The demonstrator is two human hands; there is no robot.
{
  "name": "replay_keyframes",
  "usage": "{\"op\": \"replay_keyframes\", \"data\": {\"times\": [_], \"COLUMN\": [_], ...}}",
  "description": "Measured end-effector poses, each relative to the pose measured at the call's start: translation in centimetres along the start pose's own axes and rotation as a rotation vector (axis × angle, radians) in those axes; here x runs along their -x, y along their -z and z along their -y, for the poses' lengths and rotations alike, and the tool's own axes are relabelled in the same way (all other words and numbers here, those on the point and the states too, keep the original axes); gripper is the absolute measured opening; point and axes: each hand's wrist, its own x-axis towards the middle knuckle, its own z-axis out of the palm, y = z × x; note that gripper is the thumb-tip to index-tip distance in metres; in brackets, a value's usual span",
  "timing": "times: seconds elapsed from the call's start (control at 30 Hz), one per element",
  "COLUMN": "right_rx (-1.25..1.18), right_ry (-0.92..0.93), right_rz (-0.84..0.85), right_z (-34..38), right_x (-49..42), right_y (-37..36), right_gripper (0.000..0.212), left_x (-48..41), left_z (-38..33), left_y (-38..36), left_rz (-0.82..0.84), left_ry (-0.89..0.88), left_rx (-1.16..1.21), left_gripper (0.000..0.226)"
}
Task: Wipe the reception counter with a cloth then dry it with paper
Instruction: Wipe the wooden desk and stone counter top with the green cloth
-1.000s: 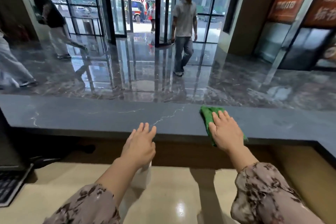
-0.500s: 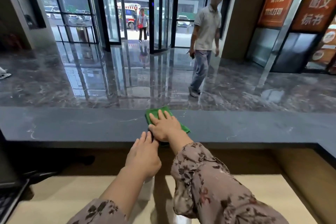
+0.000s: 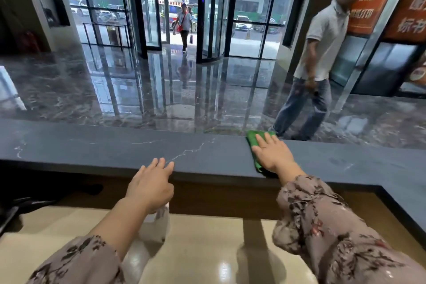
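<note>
Cloth (image 3: 254, 143), green, folded flat, now lies well to the right of the tabletop's (image 3: 103, 147) middle. Half a second ago it sat near the centre, just beyond the left hand, and a second ago it was out to the right again. So the stroke is running side to side along the top.

Judgement: the wet wipe is in progress and the paper drying has not begun.

Right hand (image 3: 273, 155) lies palm-down on the cloth, its fingers (image 3: 268, 139) straight and slightly spread, pressing rather than gripping.

Left hand (image 3: 149, 185) has barely shifted. Its four fingers are straight, with the tips at the tabletop's near edge. A white thing (image 3: 156, 223) shows under the palm, blurred. It may be the paper, but I cannot tell, nor whether the thumb holds it.

The cloth reaches from the far edge across to the near edge, where a dark corner hangs slightly over. It looks thin and limp and should slide easily under a flat palm.

The tabletop is dark grey stone with pale veins, and its finish is dull. I can make out no wet streak.

A passer-by (image 3: 322, 37) walks the lobby floor beyond.
</note>
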Motion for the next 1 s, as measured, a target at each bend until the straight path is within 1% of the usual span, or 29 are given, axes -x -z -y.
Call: {"op": "replay_keyframes", "data": {"times": [0.17,0.27,0.37,0.43,0.5,0.53,0.6,0.7,0.77,0.83,0.9,1.0], "right_rx": [0.012,0.0,-0.039,-0.063,-0.082,-0.088,-0.089,-0.064,-0.041,-0.027,-0.016,0.0], "right_ry": [-0.191,-0.264,-0.36,-0.455,-0.482,-0.453,-0.335,-0.085,0.1,0.248,0.341,0.358], "right_rz": [-0.019,-0.03,-0.063,-0.102,-0.121,-0.119,-0.109,-0.077,-0.062,-0.059,-0.045,-0.043], "right_z": [-10.4,-13.0,-11.6,-8.7,-5.0,-3.1,0.6,5.4,6.9,6.4,4.1,-0.9], "right_x": [2.5,3.2,3.5,3.9,4.1,4.2,4.3,4.9,5.2,5.2,4.9,4.5], "right_y": [0.4,0.3,0.0,-0.2,-0.5,-0.6,-1.0,-1.5,-1.7,-1.9,-1.8,-1.6], "right_gripper": [0.056,0.057,0.058,0.059,0.059,0.06,0.061,0.061,0.059,0.058,0.057,0.056], "left_x": [0.1,0.0,-0.1,-0.2,-0.2,-0.1,0.2,0.6,0.6,0.4,-0.1,-0.7], "left_z": [-0.7,-1.0,-1.5,-1.8,-2.1,-2.3,-3.1,-5.4,-7.6,-9.6,-11.6,-14.3], "left_y": [-0.1,0.0,0.0,-0.1,-0.3,-0.4,-0.6,-0.9,-1.0,-1.0,-1.2,-1.7], "left_rz": [-0.004,0.025,0.051,0.066,0.077,0.079,0.063,0.007,-0.008,-0.014,-0.023,-0.014], "left_ry": [0.064,0.092,0.114,0.128,0.146,0.158,0.176,0.146,0.092,0.042,-0.013,-0.086], "left_rx": [-0.006,-0.015,-0.017,-0.017,-0.036,-0.048,-0.062,-0.07,-0.071,-0.058,-0.042,-0.002], "left_gripper": [0.065,0.065,0.065,0.067,0.069,0.069,0.071,0.074,0.074,0.074,0.074,0.072]}}
